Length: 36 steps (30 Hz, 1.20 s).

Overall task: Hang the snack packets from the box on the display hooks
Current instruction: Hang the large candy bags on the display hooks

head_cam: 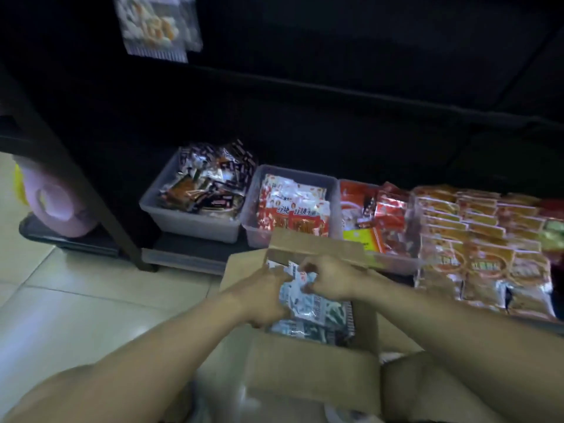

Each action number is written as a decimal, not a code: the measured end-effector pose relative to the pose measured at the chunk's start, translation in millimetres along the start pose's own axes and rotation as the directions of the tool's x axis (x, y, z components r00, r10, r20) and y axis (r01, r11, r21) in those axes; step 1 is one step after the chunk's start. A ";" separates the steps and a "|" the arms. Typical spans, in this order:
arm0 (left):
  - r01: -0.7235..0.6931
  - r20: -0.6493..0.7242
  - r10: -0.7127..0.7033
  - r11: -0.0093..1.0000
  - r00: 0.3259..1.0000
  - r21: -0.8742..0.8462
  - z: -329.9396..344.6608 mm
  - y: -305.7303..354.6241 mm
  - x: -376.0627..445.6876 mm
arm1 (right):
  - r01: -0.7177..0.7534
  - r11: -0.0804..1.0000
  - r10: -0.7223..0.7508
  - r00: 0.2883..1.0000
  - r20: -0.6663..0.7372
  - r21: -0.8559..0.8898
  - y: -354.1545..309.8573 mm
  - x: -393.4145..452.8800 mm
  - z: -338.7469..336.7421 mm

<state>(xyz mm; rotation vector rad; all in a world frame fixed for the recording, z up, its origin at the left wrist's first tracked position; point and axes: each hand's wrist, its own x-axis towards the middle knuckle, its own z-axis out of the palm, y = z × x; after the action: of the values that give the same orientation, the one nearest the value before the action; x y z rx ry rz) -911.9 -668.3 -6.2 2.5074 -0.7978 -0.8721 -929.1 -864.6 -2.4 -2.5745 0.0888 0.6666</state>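
Observation:
An open cardboard box (314, 370) sits low in the middle of the view, its flaps up. Inside lie silver-white snack packets (317, 312) with dark print. My left hand (265, 296) grips the left edge of the top packets. My right hand (331, 277) pinches the upper edge of a packet, fingers curled over it. Both hands are inside the box opening. Up at the top left, a pale snack packet (152, 25) hangs against the dark display; its hook is not visible.
Grey plastic bins stand behind the box: one with dark packets (186, 221), one with red and white packets (293, 206), one with red packets (369, 209). Rows of orange packets (476, 239) lie at the right. A dark shelf post (91, 190) and a pink object (58, 203) are left, on pale floor tiles.

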 end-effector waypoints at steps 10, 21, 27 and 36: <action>0.179 -0.048 -0.173 0.965 0.984 0.189 48.0 -25.3 28.4 | -0.010 0.979 0.034 0.993 0.116 -0.202 53.5 42.8 62.8; 0.080 -0.036 -0.080 0.997 0.996 -0.024 50.3 -61.6 34.5 | 0.076 0.991 -0.046 0.964 0.261 -0.108 45.5 75.0 57.3; 0.049 0.023 -0.049 0.999 0.999 0.001 43.4 -70.3 29.6 | 0.048 0.974 0.026 0.946 0.323 -0.220 31.3 83.5 61.3; 0.074 0.121 -0.074 0.997 0.990 0.007 38.4 -70.5 28.8 | 0.039 0.970 0.047 0.939 0.342 -0.241 22.4 83.8 64.8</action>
<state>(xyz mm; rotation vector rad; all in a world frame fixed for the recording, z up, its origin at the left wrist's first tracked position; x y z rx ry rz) -890.8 -637.4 -83.0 2.5201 -0.7483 -1.0581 -888.1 -849.8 -101.4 -2.6397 -0.1111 1.1867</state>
